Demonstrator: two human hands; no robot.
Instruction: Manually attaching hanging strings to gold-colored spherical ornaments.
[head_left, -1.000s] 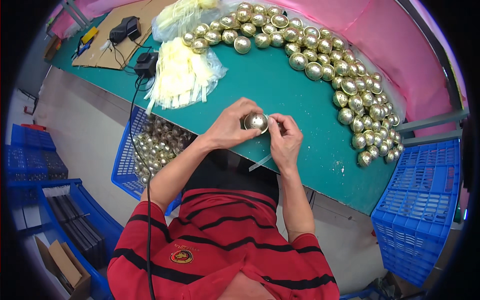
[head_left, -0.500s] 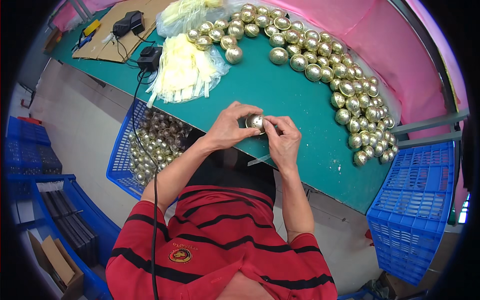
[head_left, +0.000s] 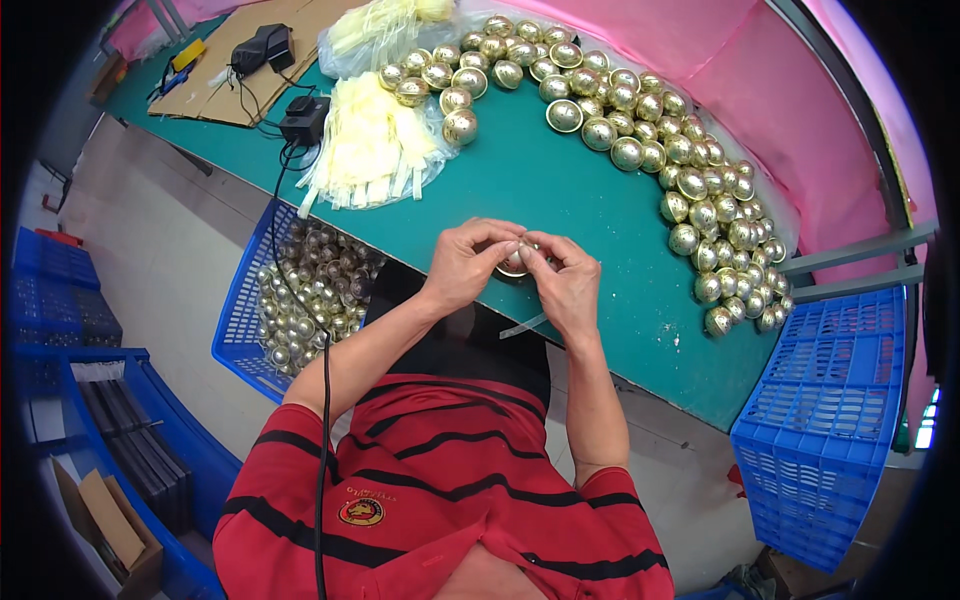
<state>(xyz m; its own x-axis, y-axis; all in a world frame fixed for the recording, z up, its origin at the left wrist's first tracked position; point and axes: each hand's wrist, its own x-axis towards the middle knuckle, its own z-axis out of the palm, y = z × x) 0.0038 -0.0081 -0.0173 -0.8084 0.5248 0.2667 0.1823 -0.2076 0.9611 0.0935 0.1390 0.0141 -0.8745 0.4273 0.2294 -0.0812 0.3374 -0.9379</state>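
Observation:
A shiny gold ball (head_left: pixel 512 266) with a raised rim sits low between my hands, over the near edge of the green table. My left hand (head_left: pixel 468 264) pinches it from the left, thumb and fingers closed near its top. From the other side my right hand (head_left: pixel 568 284) is closed on it too, thumb and forefinger meeting the left fingertips. Much of the ball is hidden behind the fingers; whether something small is pinched at its top cannot be seen. Below the hands, a narrow translucent strip (head_left: pixel 523 326) sticks out at the table edge.
Many gold balls (head_left: pixel 690 183) curve along the table's far and right sides. Pale yellow strips (head_left: pixel 370 145) lie on plastic, beside a black adapter (head_left: pixel 303 120) whose cable hangs across my left arm. Blue crates (head_left: pixel 815 420) stand right; another crate (head_left: pixel 232 325), holding balls, is below left.
My left fingers have shifted from around the ball to its top, and both hands' fingertips now meet there. One loose ball at the pile's near edge shows its rim differently.

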